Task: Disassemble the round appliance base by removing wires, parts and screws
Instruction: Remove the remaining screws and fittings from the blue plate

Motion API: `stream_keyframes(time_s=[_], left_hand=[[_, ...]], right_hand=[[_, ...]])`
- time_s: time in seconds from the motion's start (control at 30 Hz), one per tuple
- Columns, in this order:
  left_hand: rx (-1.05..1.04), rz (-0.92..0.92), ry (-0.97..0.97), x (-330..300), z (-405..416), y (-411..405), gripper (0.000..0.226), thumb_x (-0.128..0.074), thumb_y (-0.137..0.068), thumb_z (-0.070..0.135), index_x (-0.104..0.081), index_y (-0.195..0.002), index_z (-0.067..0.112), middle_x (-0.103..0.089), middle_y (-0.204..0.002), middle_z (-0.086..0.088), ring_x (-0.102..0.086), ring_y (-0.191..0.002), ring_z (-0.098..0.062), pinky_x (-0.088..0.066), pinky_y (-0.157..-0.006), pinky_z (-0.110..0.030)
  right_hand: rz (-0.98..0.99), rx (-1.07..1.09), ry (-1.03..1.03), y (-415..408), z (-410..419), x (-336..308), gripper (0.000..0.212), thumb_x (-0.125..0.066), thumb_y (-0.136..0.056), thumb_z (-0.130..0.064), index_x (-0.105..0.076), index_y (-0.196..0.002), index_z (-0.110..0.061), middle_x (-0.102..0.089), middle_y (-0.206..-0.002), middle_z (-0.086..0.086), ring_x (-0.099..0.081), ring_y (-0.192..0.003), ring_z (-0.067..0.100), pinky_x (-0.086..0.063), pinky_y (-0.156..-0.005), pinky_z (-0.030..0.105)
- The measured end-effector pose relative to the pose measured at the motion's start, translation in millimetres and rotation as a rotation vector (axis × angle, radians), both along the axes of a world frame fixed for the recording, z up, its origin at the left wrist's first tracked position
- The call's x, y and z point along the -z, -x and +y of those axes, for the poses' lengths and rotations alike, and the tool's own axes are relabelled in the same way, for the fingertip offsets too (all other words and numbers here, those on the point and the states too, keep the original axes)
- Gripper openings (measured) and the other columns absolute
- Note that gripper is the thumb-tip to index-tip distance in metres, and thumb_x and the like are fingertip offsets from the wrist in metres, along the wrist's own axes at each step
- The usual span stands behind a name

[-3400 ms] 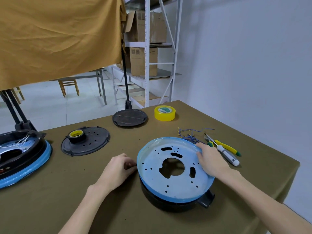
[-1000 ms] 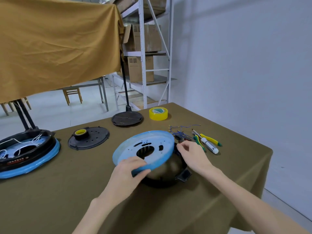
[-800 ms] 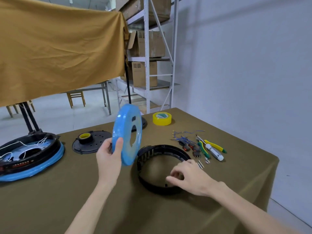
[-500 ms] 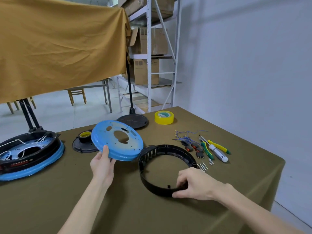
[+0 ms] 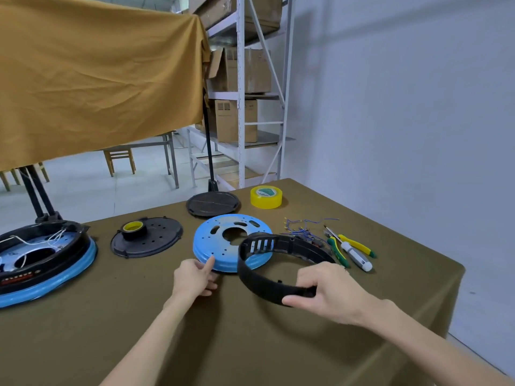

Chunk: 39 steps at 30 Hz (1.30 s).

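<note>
The round base is in two pieces. Its blue metal plate (image 5: 211,242), with a centre hole and several slots, lies flat on the olive tablecloth. My left hand (image 5: 193,278) holds the plate's near rim, thumb on top. My right hand (image 5: 330,292) grips the near side of the black plastic ring (image 5: 262,282), thumb outside and fingers inside. The ring is lifted and tilted, and its far side hangs over the plate's right edge.
A second base (image 5: 41,254) with white wires sits at the left edge. Behind are a black perforated cover (image 5: 158,240) carrying a tape roll (image 5: 133,229), a round black lid (image 5: 213,203) and yellow tape (image 5: 266,196). Loose wires (image 5: 303,227), pliers (image 5: 338,249) and a screwdriver (image 5: 356,256) lie right.
The blue plate was lifted off the black ring by my left hand and set down flat behind it. My right hand took the ring and raised it off the table.
</note>
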<state>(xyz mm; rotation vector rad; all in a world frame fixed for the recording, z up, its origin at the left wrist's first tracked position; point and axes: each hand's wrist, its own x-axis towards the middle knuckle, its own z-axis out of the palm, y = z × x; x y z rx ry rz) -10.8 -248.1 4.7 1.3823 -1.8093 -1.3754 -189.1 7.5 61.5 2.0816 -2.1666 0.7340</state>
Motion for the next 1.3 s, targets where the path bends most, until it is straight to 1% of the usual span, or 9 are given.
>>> stream_keyframes(time_s=[0.1,0.27,0.43,0.67,0.8,0.93,1.07,1.2,1.3], left_hand=[[-0.001,-0.045,0.177,2,6,-9,0.036,-0.064,-0.1,0.045,-0.067,-0.102,0.009,-0.078,-0.082,-0.007,-0.073,-0.068,-0.017,-0.063,-0.063,-0.035],[0.247,0.199,-0.167,-6,39,-21,0.044,-0.046,-0.101,0.066,-0.066,-0.115,0.029,-0.078,-0.107,0.002,-0.076,-0.093,-0.02,-0.059,-0.071,-0.033],[0.177,0.004,0.09,4,51,-40,0.031,-0.058,-0.101,0.012,-0.054,-0.128,0.026,-0.062,-0.116,0.007,-0.06,-0.111,-0.017,-0.047,-0.097,-0.036],[0.141,-0.044,0.116,7,65,-61,0.016,-0.06,-0.099,0.023,-0.054,-0.112,0.028,-0.067,-0.111,0.003,-0.065,-0.102,-0.013,-0.05,-0.079,-0.029],[0.134,0.132,0.079,-2,76,-57,0.036,-0.064,-0.098,0.019,-0.055,-0.132,0.015,-0.075,-0.105,0.0,-0.071,-0.1,-0.015,-0.056,-0.099,-0.039],[0.081,0.527,-0.003,-37,81,-54,0.053,-0.076,-0.093,0.03,-0.06,-0.14,0.011,-0.076,-0.12,-0.005,-0.075,-0.103,-0.018,-0.06,-0.095,-0.037],[0.248,0.87,-0.221,-81,84,-52,0.057,-0.07,-0.087,0.024,-0.058,-0.142,0.016,-0.073,-0.131,-0.007,-0.074,-0.111,-0.019,-0.064,-0.085,-0.033],[0.191,0.722,0.003,-104,95,-34,0.053,-0.077,-0.09,0.025,-0.063,-0.14,0.026,-0.076,-0.122,0.008,-0.073,-0.111,-0.009,-0.062,-0.089,-0.033],[0.212,0.603,0.238,-111,109,-10,0.038,-0.078,-0.093,0.03,-0.06,-0.126,0.039,-0.079,-0.104,0.013,-0.075,-0.09,0.002,-0.058,-0.067,-0.016]], right_hand=[[0.12,-0.064,0.021,-7,4,7,0.045,-0.063,-0.091,-0.061,-0.061,-0.066,-0.024,-0.047,-0.065,-0.012,-0.042,-0.062,0.01,-0.038,-0.06,0.024],[0.344,-0.201,0.048,-22,3,22,0.048,-0.058,-0.097,-0.06,-0.066,-0.068,-0.023,-0.056,-0.066,-0.009,-0.05,-0.063,0.014,-0.043,-0.061,0.029],[0.194,-0.155,-0.052,-32,9,36,0.052,-0.046,-0.097,-0.07,-0.073,-0.087,-0.028,-0.064,-0.083,-0.012,-0.054,-0.076,0.008,-0.045,-0.077,0.025],[-0.088,0.404,0.03,-22,-3,35,0.054,-0.065,-0.095,-0.036,-0.045,-0.143,-0.021,-0.045,-0.132,-0.001,-0.052,-0.117,0.021,-0.044,-0.101,0.032],[-0.093,0.555,-0.15,-22,-23,36,0.06,-0.064,-0.094,-0.024,-0.041,-0.148,-0.012,-0.044,-0.136,0.01,-0.044,-0.128,0.028,-0.041,-0.104,0.035],[-0.502,0.471,-0.095,-7,-30,24,0.049,-0.066,-0.091,-0.007,-0.054,-0.137,-0.016,-0.063,-0.121,0.005,-0.061,-0.109,0.019,-0.052,-0.088,0.028],[-0.942,0.28,-0.293,-16,-39,15,0.052,-0.062,-0.098,-0.044,-0.05,-0.142,-0.017,-0.066,-0.122,0.005,-0.067,-0.108,0.016,-0.055,-0.099,0.036],[-1.675,-0.106,-0.368,-24,-34,-10,0.073,-0.048,-0.097,-0.066,-0.046,-0.147,-0.013,-0.056,-0.14,0.028,-0.06,-0.126,0.042,-0.043,-0.111,0.053],[-1.781,-0.343,-0.268,-30,-25,-36,0.068,-0.053,-0.101,-0.057,-0.049,-0.148,-0.008,-0.047,-0.148,0.032,-0.047,-0.137,0.047,-0.045,-0.11,0.053]])
